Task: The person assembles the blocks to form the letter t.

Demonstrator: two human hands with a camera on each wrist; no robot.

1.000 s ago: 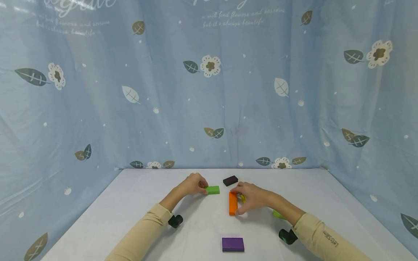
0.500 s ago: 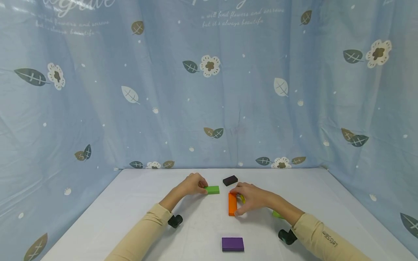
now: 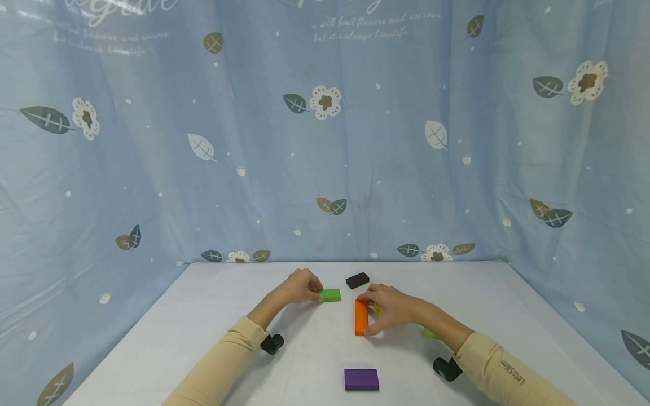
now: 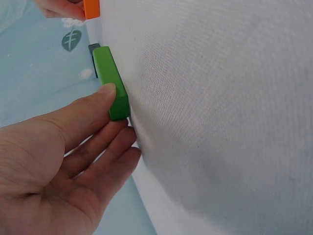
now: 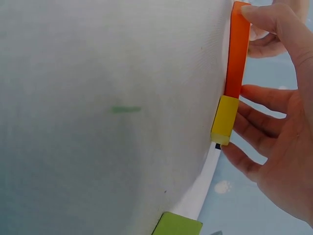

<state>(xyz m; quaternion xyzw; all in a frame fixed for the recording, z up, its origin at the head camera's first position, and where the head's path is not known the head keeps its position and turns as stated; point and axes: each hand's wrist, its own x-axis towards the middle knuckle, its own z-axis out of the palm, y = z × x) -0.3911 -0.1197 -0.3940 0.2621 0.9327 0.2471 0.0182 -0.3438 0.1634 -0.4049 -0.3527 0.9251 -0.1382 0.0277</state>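
My left hand pinches one end of a flat green block lying on the table; in the left wrist view the thumb presses its top face. To the right, my right hand spans an orange block lengthwise, thumb at the near end and a fingertip at the far end. A yellow block sits beside the orange one under the right palm, mostly hidden in the head view. Its side is close to the right fingers; whether they touch it I cannot tell.
Beyond the hands lies a black block. A purple block is near the front. Partly behind the right forearm shows a lime-green block. A patterned blue curtain borders the white table at the back and sides.
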